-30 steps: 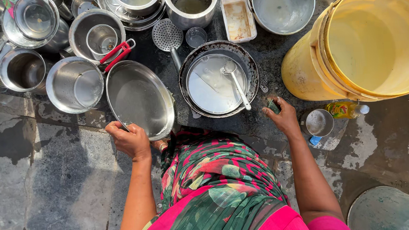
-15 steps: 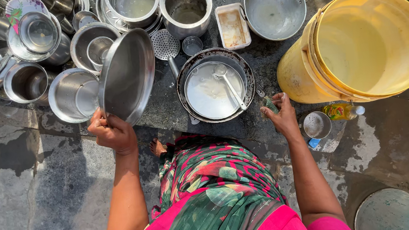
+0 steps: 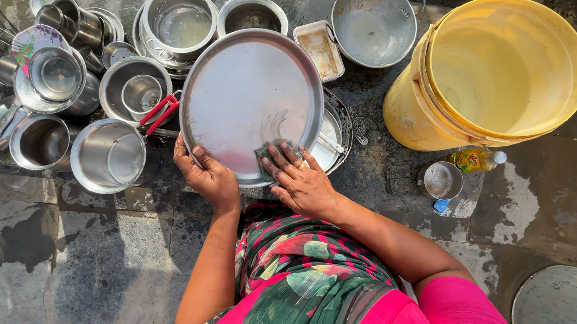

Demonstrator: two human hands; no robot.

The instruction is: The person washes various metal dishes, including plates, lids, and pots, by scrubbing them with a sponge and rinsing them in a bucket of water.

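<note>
- My left hand [image 3: 210,179] is closed on the near-left rim of a large round steel plate [image 3: 247,97], thumb on top, holding it face up over the other dishes.
- My right hand [image 3: 303,184] presses a green scrub pad [image 3: 269,158] flat against the plate's near edge, fingers [image 3: 281,157] spread over the pad, so it is gripping the pad against the metal.
- The plate hides most of a dark pan [image 3: 340,128] beneath it; a spoon handle [image 3: 328,142] peeks out at the plate's right edge.
- Left of the plate sit a steel pot [image 3: 106,154], a bowl with a small cup inside [image 3: 136,91], and red-handled tongs [image 3: 160,112] touching the plate's rim.
- Beyond the plate stand a water-filled pot [image 3: 180,21], a rectangular white tray [image 3: 320,50] and a wide steel wok [image 3: 372,22].
- To the right a big yellow tub [image 3: 498,66] rests tilted on the stone floor [image 3: 72,265], with a small soap bottle [image 3: 478,160] and a steel cup [image 3: 442,180] just beside it.
</note>
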